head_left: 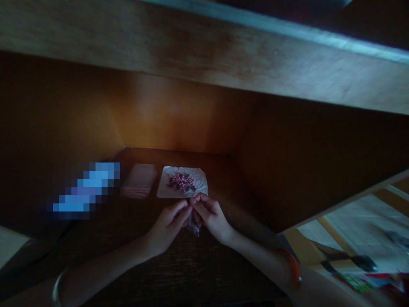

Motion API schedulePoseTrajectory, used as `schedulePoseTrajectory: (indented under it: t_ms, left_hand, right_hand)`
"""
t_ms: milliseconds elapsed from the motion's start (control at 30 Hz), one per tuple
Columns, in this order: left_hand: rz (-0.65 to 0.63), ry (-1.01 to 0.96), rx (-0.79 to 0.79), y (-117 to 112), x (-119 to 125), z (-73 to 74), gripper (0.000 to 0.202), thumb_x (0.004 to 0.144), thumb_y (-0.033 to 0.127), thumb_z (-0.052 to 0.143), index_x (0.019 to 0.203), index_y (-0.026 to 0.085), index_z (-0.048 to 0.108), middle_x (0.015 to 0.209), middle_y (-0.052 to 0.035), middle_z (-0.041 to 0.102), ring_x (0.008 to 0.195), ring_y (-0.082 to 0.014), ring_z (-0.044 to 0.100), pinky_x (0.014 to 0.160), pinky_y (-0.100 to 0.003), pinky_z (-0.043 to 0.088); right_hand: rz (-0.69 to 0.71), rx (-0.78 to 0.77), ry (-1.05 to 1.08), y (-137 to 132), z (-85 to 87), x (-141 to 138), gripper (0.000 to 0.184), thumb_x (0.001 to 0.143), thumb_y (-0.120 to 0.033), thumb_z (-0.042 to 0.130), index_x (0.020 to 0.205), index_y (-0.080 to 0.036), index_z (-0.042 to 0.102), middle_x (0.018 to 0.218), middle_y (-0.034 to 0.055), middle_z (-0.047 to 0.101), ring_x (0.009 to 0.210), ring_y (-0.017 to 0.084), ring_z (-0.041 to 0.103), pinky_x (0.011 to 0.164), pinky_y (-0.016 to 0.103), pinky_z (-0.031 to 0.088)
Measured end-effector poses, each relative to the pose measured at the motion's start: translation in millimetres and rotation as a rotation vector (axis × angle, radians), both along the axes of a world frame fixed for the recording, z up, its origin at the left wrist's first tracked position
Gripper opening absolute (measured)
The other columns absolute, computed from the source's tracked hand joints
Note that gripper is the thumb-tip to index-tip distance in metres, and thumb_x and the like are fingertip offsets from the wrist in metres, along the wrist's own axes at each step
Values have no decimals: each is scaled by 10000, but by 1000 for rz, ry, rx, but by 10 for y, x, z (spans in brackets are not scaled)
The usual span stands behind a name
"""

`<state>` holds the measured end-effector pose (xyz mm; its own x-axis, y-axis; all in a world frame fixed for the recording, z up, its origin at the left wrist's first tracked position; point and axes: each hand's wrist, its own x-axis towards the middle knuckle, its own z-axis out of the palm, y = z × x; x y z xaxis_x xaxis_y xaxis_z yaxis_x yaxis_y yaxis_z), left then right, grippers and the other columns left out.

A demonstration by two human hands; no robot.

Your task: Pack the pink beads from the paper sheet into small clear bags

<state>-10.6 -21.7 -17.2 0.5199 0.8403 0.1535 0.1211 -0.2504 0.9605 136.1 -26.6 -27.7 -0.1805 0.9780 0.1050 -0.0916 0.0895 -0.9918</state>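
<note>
My left hand (169, 224) and my right hand (209, 214) meet at their fingertips over a dark wooden desk (223, 187). Both pinch the top of a small clear plastic bag (193, 226), which hangs below them, partly hidden by my fingers. Just beyond my fingertips lies a crumpled white sheet (197, 181) of paper or foil, holding a cluster of pink beads (180, 182). To its left is a flat pile of clear plastic bags (139, 181).
A pixelated blue patch (84, 189) covers something at the desk's left. A wooden shelf (204, 51) runs overhead, with an orange-lit back wall (159, 115) behind the desk. A light bangle (56, 290) and orange band (292, 265) circle my wrists. Papers and dark objects (354, 251) lie lower right.
</note>
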Motion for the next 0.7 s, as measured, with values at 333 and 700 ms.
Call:
schedulePoseTrajectory:
  t_ms: [333,700]
  left_hand:
    - [2,24,12,9,-13,-45,272,924,359,374,776,175,512,698,-10,583,651,-133,553,641,-257,424]
    - [-35,24,39,-13,14,30,304,940,316,297,777,176,512,697,-11,581,654,-135,553,669,-259,432]
  right_hand:
    - [25,-16,-23,-26,21,-5,336,825,-480,523,683,-176,509,470,-71,453,377,43,394,376,169,345]
    - [44,-26,-1,-20,42,-8,334,836,-451,517,653,-173,492,457,-67,453,371,46,381,363,171,307]
